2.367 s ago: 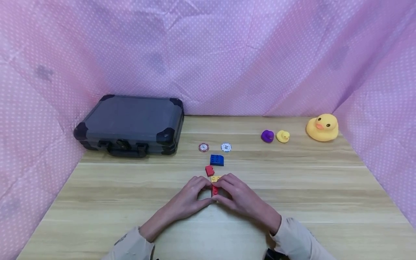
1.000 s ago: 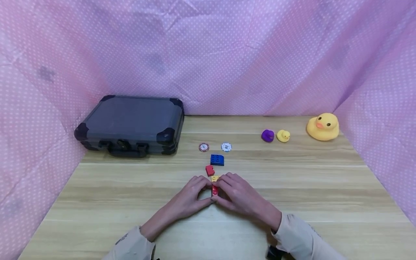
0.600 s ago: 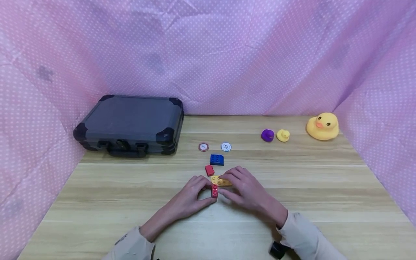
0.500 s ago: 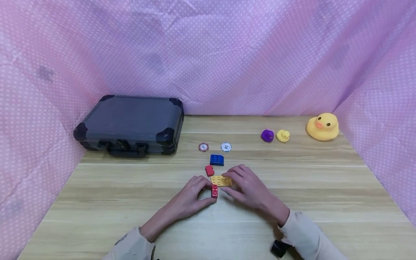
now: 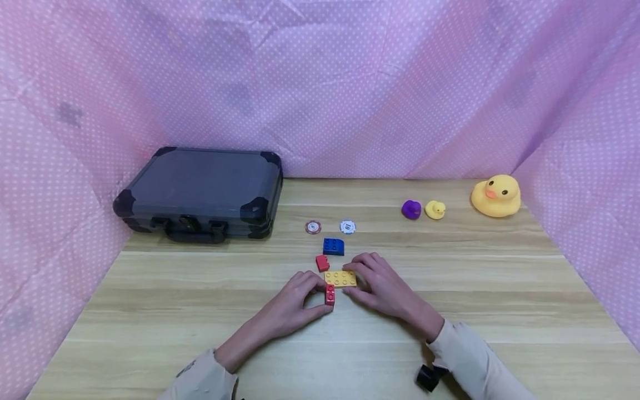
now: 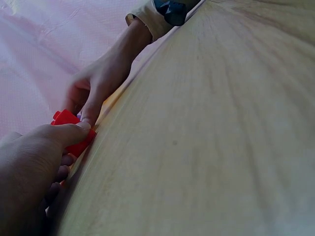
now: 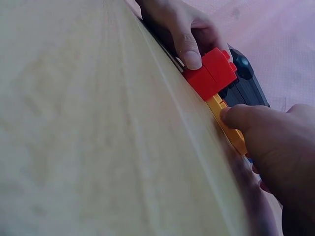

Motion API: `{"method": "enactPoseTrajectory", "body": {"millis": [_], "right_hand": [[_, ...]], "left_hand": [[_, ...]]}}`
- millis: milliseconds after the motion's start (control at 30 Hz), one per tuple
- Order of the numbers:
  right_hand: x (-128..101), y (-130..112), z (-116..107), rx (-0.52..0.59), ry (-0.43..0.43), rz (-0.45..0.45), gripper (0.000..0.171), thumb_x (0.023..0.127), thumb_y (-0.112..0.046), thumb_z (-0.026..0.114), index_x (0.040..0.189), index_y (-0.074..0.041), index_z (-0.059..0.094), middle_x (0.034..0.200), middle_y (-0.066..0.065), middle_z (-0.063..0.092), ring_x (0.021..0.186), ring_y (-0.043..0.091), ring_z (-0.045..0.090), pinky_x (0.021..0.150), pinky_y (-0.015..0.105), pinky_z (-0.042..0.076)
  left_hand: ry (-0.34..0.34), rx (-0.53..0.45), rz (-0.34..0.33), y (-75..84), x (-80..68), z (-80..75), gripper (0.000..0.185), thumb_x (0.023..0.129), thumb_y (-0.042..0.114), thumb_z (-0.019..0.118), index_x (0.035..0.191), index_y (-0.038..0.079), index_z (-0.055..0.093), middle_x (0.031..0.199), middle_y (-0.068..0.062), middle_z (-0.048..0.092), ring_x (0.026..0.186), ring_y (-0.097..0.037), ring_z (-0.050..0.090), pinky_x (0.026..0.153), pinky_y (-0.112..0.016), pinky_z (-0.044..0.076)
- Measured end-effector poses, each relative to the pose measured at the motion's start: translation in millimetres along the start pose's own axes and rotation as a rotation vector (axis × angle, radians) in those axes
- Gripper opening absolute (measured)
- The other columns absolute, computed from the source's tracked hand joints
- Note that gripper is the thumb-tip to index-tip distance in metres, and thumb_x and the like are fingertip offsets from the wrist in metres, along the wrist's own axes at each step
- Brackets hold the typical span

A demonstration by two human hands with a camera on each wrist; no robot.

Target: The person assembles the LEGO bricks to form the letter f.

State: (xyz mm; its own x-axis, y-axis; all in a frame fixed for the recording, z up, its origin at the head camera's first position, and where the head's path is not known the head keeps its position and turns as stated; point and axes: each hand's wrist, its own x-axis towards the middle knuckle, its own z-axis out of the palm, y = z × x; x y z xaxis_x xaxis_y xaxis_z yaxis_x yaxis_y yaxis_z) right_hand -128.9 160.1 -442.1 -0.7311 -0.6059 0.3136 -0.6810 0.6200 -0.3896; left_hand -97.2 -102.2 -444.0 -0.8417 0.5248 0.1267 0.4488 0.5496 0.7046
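My left hand [image 5: 295,303] pinches a small stack of red toy bricks [image 5: 330,295] between thumb and fingers. A seam across the stack [image 7: 210,73] shows in the right wrist view. Just beyond it lies a flat yellow brick [image 5: 340,279] with two rows of studs, its left end meeting the red stack. My right hand [image 5: 382,289] grips the yellow brick's right end, thumb on the near side and fingers at the far side. Behind these lie a single red brick [image 5: 322,263] and a blue brick [image 5: 333,246] with one rounded corner.
Two poker chips lie past the blue brick, a red one [image 5: 313,226] and a white-blue one [image 5: 348,226]. A dark grey case [image 5: 200,186] stands at back left. At back right sit a purple duck [image 5: 411,209], a small yellow duck [image 5: 435,210] and a big yellow duck [image 5: 496,196].
My right hand has left the red stack and moved right to the yellow brick's right end, uncovering its studs. My left hand has kept its place on the red stack.
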Motion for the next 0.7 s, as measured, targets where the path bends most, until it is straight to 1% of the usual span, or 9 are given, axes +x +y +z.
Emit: {"method": "enactPoseTrajectory", "body": {"millis": [200, 467, 700], "right_hand": [[0.9, -0.6, 0.9, 0.002, 0.010, -0.010, 0.039, 0.090, -0.029, 0.083, 0.121, -0.008, 0.072, 0.121, 0.006, 0.063, 0.111, 0.022, 0.054, 0.093, 0.043, 0.050], [-0.7, 1.6, 2.0, 0.032, 0.001, 0.010, 0.038, 0.091, -0.030, 0.083, 0.121, -0.010, 0.072, 0.122, 0.004, 0.063, 0.111, 0.020, 0.054, 0.092, 0.041, 0.050], [-2.7, 2.4, 0.8, 0.088, 0.044, 0.012, 0.036, 0.092, -0.031, 0.081, 0.120, -0.012, 0.071, 0.118, 0.000, 0.064, 0.106, 0.015, 0.053, 0.088, 0.037, 0.051]], "left_hand": [[0.006, 0.003, 0.009, -0.6, 0.3, 0.4, 0.028, 0.093, 0.031, 0.079, 0.116, 0.023, 0.066, 0.111, 0.015, 0.059, 0.105, -0.008, 0.051, 0.092, -0.034, 0.049], [0.002, 0.010, -0.002, -1.7, 0.3, 1.0, 0.030, 0.094, 0.033, 0.079, 0.119, 0.023, 0.066, 0.113, 0.015, 0.059, 0.105, -0.009, 0.050, 0.091, -0.033, 0.049], [0.009, 0.007, -0.010, -1.7, -1.1, 1.9, 0.031, 0.093, 0.032, 0.080, 0.120, 0.022, 0.067, 0.113, 0.014, 0.060, 0.106, -0.008, 0.051, 0.091, -0.033, 0.050]]}}
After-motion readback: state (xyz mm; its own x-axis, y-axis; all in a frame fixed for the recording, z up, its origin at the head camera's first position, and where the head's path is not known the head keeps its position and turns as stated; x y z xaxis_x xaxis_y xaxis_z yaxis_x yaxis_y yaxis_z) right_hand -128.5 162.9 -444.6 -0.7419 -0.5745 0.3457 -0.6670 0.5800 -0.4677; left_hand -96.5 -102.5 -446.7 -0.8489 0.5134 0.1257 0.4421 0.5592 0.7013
